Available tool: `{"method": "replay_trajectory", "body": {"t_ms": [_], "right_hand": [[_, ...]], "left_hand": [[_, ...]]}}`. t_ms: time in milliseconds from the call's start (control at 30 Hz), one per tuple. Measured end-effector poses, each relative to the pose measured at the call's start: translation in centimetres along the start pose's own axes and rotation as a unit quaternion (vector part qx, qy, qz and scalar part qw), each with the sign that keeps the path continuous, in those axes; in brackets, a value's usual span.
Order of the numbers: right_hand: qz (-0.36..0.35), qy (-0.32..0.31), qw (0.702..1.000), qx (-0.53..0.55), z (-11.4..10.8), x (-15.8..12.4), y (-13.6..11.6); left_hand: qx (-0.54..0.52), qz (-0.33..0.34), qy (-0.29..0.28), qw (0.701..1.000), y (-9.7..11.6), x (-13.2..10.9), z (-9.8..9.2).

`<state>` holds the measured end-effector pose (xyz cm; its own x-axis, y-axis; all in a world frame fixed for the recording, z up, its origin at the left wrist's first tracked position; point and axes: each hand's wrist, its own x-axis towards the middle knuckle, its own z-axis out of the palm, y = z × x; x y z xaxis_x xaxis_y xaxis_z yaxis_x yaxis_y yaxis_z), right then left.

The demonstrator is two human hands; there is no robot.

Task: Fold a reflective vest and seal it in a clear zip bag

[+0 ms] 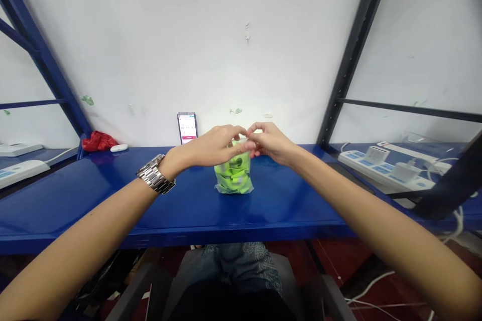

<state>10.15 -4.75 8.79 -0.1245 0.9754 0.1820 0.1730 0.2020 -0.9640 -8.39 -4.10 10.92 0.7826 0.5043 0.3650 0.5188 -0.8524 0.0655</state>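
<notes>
Your left hand [222, 145] and right hand [271, 143], fingers curled narrow, meet at the top of a clear plastic, lime-green-filled bag [234, 178] on the glossy blue tabletop [184, 205] (I can't tell whether they grip); uneven pulling could tear it.

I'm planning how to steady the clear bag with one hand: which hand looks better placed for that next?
Probably the left hand: in this view it overlaps the top of the clear bag, while the right hand lies mostly beyond the bag's right side.
</notes>
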Motion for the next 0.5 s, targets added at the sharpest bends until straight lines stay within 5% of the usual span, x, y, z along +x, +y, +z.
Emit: {"method": "replay_trajectory", "body": {"t_ms": [167, 300, 500], "right_hand": [[-0.028, 0.004, 0.999, -0.041, -1.0, 0.1, 0.8], [-0.118, -0.034, 0.988, -0.091, -2.3, -0.1, 1.9], [-0.237, -0.090, 0.939, -0.232, -3.3, -0.8, 3.1]], "left_hand": [[0.012, 0.008, -0.031, 0.999, -1.1, 0.2, 0.7], [0.046, 0.020, -0.006, 0.999, -2.2, 0.8, 1.8], [0.013, -0.022, 0.033, 0.999, -2.4, 0.8, 2.7]]}}
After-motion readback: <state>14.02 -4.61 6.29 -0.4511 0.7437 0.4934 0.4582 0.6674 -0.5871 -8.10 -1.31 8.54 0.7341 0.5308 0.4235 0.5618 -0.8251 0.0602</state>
